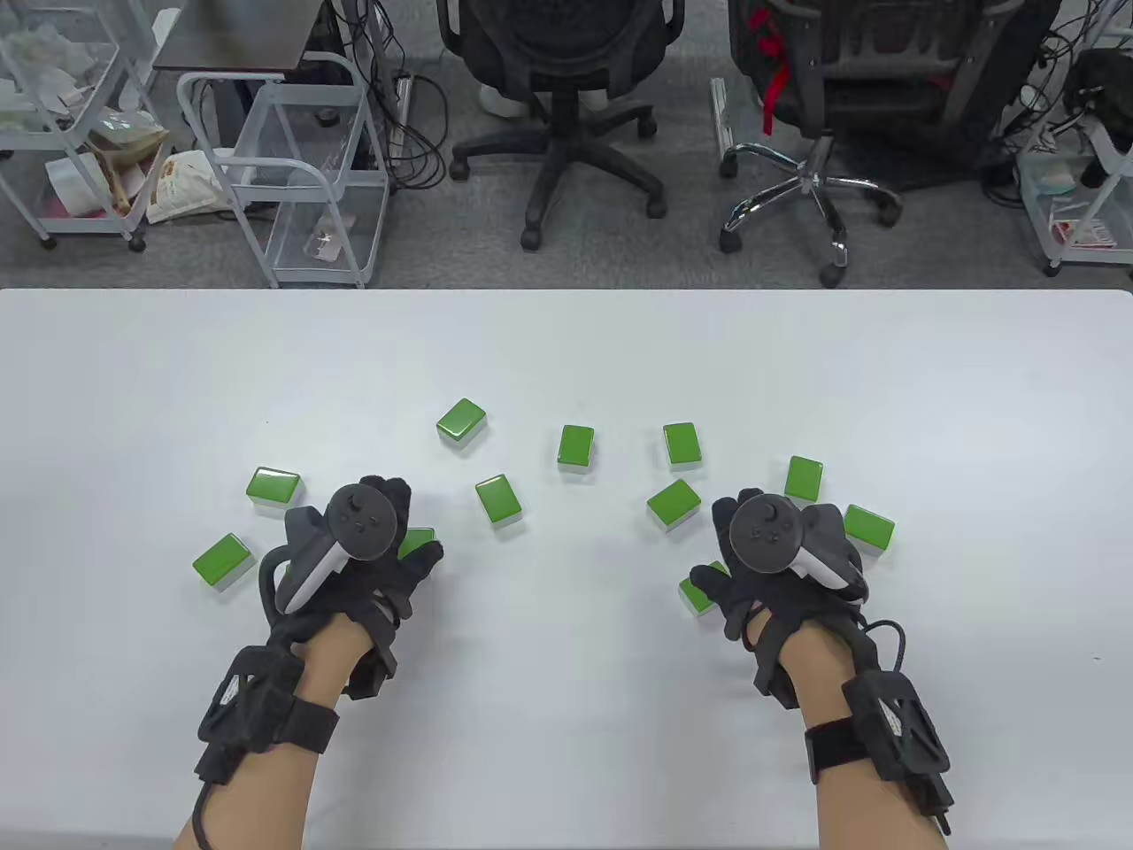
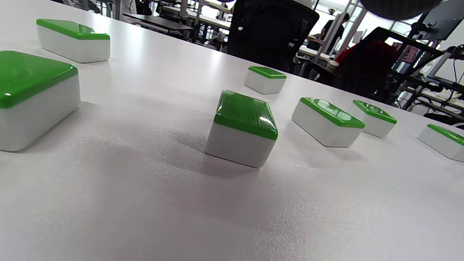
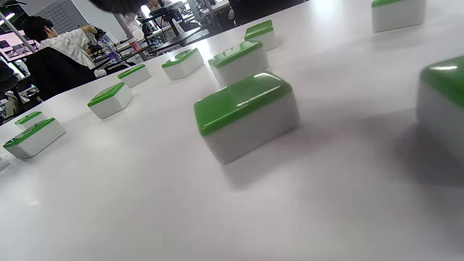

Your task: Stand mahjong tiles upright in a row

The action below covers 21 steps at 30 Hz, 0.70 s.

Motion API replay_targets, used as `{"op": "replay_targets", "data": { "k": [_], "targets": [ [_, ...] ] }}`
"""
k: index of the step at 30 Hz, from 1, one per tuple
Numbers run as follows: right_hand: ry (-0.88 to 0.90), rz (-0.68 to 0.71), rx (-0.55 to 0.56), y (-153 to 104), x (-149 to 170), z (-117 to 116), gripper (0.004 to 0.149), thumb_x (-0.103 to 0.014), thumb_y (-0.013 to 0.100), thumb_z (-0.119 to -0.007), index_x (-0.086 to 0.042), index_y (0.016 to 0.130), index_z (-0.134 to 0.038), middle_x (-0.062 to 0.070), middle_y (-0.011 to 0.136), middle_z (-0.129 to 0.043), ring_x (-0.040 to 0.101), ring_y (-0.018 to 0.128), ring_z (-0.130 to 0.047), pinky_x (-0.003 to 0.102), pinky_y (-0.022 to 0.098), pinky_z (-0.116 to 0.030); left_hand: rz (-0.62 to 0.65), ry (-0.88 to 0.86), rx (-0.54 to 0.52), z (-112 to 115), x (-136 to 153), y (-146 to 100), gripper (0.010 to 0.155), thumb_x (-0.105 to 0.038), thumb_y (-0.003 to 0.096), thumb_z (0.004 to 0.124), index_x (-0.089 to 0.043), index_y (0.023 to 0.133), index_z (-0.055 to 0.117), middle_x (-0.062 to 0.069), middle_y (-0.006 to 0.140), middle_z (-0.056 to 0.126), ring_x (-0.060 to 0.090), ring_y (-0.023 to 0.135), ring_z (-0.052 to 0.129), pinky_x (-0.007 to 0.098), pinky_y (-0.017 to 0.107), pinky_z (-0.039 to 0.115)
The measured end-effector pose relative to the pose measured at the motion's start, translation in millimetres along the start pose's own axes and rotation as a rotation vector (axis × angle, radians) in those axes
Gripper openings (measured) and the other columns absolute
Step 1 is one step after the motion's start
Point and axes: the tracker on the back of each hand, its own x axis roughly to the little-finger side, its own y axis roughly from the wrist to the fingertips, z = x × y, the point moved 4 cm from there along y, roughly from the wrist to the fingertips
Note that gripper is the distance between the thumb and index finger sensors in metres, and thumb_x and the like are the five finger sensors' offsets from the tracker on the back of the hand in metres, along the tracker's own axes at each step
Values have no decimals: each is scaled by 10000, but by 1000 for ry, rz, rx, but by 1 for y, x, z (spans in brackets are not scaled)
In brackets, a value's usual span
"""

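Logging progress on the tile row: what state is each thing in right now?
mahjong tiles: all visible ones lying flat, green backs up, scattered, none upright.
left hand: palm down over a tile; grip not visible.
right hand: palm down beside a tile; contact unclear.
table: no row started.

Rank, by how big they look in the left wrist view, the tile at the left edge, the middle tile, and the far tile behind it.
1. Left-edge tile
2. Middle tile
3. Far tile
Nearness to the camera likely explains this; they may be equal.
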Motion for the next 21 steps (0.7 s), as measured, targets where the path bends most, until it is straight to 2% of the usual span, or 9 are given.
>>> {"op": "replay_targets", "data": {
  "k": [15,17,21],
  "targets": [
    [-10,-18,24,-5,3,10,808,-512,362,-647,-106,966,-295,244,1017,-169,594,892,-170,748,566,-221,19,10,-6,-2,-3,0,850,-689,276,625,-375,986,276,-61,1135,270,318,1107,328,575,775,440],
    [-35,-63,38,-7,7,15,807,-515,363,-654,-100,966,-314,248,1018,-193,595,895,-194,743,571,-246,19,12,-5,-2,-3,0,849,-689,277,624,-376,986,277,-62,1135,268,318,1107,325,576,775,439],
    [-121,-245,63,-15,22,24,779,-524,377,-672,-85,962,-405,270,1017,-308,612,892,-361,727,575,-391,18,15,-11,-3,-2,0,848,-688,278,625,-376,986,279,-62,1135,268,318,1108,324,579,774,436]
  ]
}}
